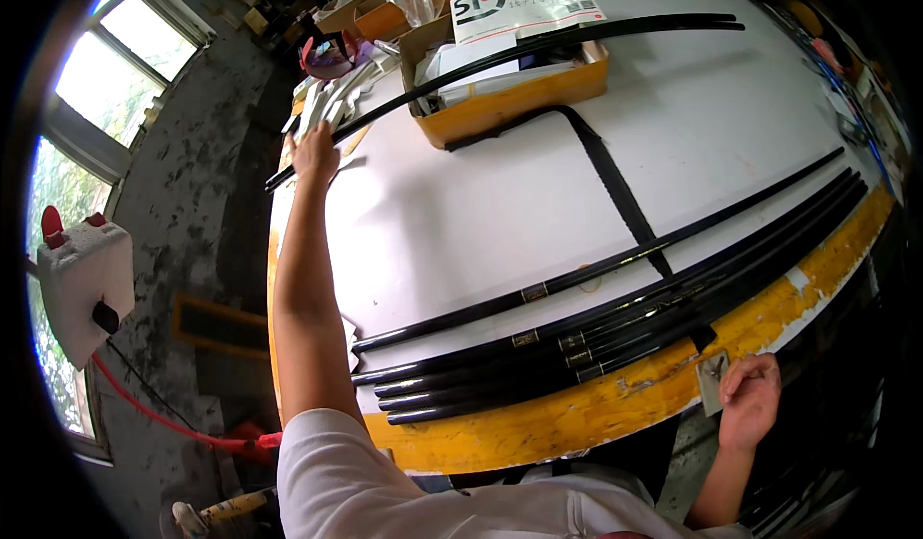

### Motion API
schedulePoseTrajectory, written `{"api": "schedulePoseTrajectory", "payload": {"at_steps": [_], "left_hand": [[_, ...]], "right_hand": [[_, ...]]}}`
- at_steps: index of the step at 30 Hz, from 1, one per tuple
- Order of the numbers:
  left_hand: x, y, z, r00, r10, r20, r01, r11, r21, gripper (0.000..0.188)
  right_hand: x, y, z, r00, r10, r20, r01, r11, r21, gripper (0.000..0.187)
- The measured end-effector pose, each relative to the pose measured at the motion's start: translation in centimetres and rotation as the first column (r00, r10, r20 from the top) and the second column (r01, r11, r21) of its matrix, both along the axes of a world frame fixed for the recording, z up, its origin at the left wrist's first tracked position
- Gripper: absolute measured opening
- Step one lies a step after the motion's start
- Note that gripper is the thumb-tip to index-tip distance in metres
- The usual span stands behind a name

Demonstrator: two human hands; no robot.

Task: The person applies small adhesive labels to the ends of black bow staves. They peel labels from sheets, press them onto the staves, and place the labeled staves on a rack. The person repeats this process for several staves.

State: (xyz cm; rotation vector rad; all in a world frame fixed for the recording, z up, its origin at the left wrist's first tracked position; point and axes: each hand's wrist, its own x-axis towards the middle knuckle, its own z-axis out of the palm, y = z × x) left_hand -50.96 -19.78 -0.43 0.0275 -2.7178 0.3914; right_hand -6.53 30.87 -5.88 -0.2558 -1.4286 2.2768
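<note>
My left hand (315, 151), arm stretched out to the far left of the table, is closed around a pair of thin black rods (461, 75). They slant up to the right, passing over an open cardboard box (519, 106), with their near ends past the table's left edge. My right hand (750, 402) is off the table's front right edge, fingers curled in, with nothing visible in it. Beside it, a small pale plate (711, 383) is at the edge. Several glossy black rods with gold markings (577, 347) lie along the front. Slightly apart behind them is a single rod (534, 292).
A black strip (615, 188) runs across the white tabletop (413, 222) beneath the rods. On the box lies a printed white sheet (524, 5). White strips (332, 97) are piled at the far left. A white foam block (85, 279) with a red cord stands left of the table.
</note>
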Motion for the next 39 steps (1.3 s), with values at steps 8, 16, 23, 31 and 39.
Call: {"api": "schedulePoseTrajectory", "payload": {"at_steps": [8,16,23,31,39], "left_hand": [[-0.7,-0.5,-1.3,0.997,-0.073,0.017,0.073,0.997,-0.014,0.052],[-0.1,-0.1,-1.3,0.993,-0.114,-0.017,0.113,0.993,-0.013,0.041],[-0.8,-3.5,-3.0,0.993,-0.059,-0.099,0.057,0.998,-0.025,0.020],[0.4,-2.2,-2.6,0.992,-0.106,-0.069,0.105,0.994,-0.013,0.042],[1.1,0.0,-1.7,0.989,-0.143,-0.024,0.143,0.990,-0.010,0.094]], "right_hand": [[0.2,-0.8,0.7,0.999,0.029,0.019,-0.031,0.993,0.114,0.040],[0.5,-1.2,0.6,0.998,0.056,0.039,-0.060,0.990,0.127,0.039],[1.4,-0.5,0.4,0.998,0.027,0.057,-0.037,0.984,0.174,0.035],[0.8,-1.1,0.6,0.995,0.075,0.071,-0.086,0.983,0.164,0.031],[1.8,-0.9,0.7,0.994,0.098,0.038,-0.103,0.975,0.197,0.028]]}}
